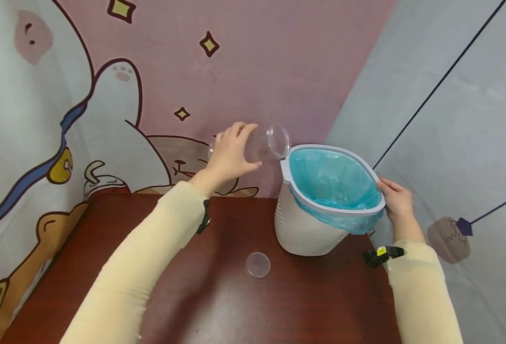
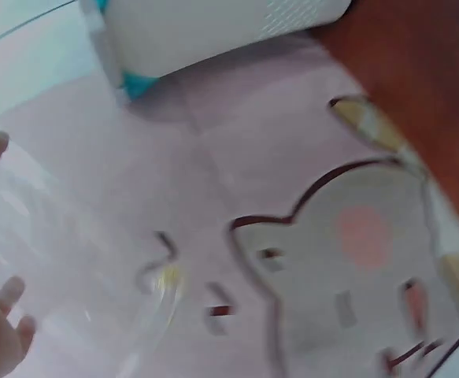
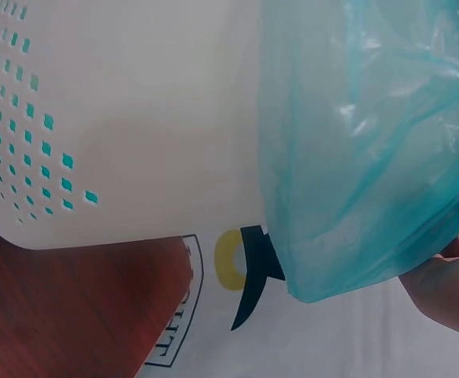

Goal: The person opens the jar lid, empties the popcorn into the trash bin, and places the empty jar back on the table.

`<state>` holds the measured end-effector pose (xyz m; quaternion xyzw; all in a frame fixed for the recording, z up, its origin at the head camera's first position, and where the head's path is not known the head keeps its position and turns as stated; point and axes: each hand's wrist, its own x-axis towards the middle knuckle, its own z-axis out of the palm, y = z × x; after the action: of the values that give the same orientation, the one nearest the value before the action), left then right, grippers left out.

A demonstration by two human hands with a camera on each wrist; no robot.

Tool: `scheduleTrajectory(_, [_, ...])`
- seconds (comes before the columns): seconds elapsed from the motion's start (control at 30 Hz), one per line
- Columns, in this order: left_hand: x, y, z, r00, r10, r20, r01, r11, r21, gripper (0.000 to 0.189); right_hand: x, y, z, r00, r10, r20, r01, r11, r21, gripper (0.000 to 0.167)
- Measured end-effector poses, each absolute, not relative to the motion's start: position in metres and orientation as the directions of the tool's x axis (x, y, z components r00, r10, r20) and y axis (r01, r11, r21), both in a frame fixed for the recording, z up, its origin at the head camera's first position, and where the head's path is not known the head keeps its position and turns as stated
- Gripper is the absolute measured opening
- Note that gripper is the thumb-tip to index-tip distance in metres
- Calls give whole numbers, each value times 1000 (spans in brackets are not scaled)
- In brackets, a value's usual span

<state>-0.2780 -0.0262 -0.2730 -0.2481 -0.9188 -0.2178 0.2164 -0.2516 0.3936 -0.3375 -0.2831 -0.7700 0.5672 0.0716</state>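
My left hand [image 1: 229,155] grips a clear plastic jar [image 1: 262,143] around its body, tipped on its side. One round end of the jar is by the rim of a white bin [image 1: 309,234], on the bin's left. In the left wrist view the see-through jar [image 2: 79,260] is blurred beside the fingers [image 2: 9,295]. A blue plastic bag [image 1: 332,177] lines the bin, its edge folded out over the side. My right hand [image 1: 396,198] holds the bin's right rim, thumb and fingers partly hidden behind the bag [image 3: 371,181] in the right wrist view.
A round clear lid [image 1: 258,265] lies flat on the dark red-brown table [image 1: 218,306], in front of the bin. Behind the table hangs a pink and grey cloth [image 1: 279,62] printed with cartoon animals; the bin stands close to it.
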Motion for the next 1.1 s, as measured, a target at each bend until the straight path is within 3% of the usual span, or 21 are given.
scheduleTrajectory(0.1, [-281,-6,-252,-712,476,517,573,819,36,80,-252,393,-339,-834,511,-207,354,208,-912,55])
scheduleTrajectory(0.23, [-279,25,-244,-592,641,488,548,764,-340,61,-252,394,-343,-838,504,-211,358,214,-909,54])
scheduleTrajectory(0.33, [-276,49,-248,-493,745,450,455,662,-596,52,-251,395,-345,-837,504,-214,362,216,-907,54])
scheduleTrajectory(0.43, [-273,70,-254,-416,807,420,330,564,-757,44,-250,396,-347,-839,500,-213,360,217,-907,55])
scheduleTrajectory(0.63, [-269,95,-259,-306,880,363,231,438,-869,45,-250,395,-348,-840,500,-209,356,218,-908,55])
scheduleTrajectory(0.87, [-272,95,-254,-262,914,311,180,363,-914,49,-252,394,-342,-844,501,-189,342,233,-910,55])
scheduleTrajectory(1.1, [-274,99,-248,-140,973,184,37,191,-981,43,-253,395,-340,-839,510,-192,345,223,-912,55])
